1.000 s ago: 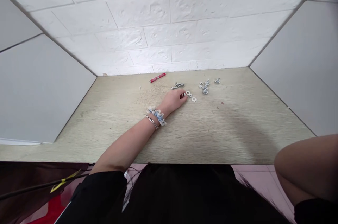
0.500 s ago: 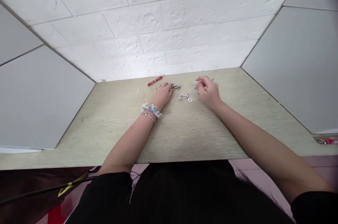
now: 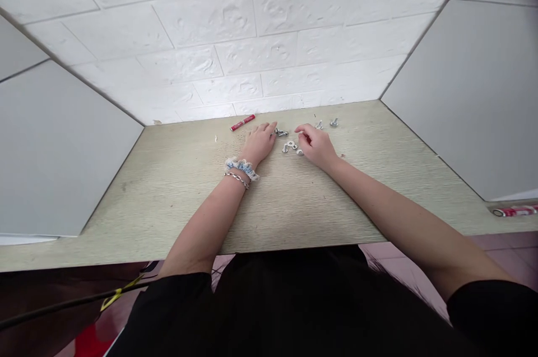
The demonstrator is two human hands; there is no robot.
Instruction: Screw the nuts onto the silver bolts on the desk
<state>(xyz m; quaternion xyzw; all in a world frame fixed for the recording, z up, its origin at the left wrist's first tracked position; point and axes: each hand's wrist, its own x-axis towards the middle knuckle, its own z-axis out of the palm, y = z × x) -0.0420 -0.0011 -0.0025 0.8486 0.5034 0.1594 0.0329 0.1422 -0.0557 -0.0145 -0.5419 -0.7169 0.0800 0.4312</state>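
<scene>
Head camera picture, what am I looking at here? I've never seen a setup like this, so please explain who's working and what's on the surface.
There is no robot here. One camera, worn on a person's head, looks forward and down at their bare hands over a pale wooden surface against a white wall.

The left hand, with a frilly band and a chain bracelet at its wrist, lies spread beside some metal bolts. The right hand has curled fingers near some washers; I can't tell whether it holds anything. More metal hardware lies beyond it, and a small red tube lies near the wall.
</scene>
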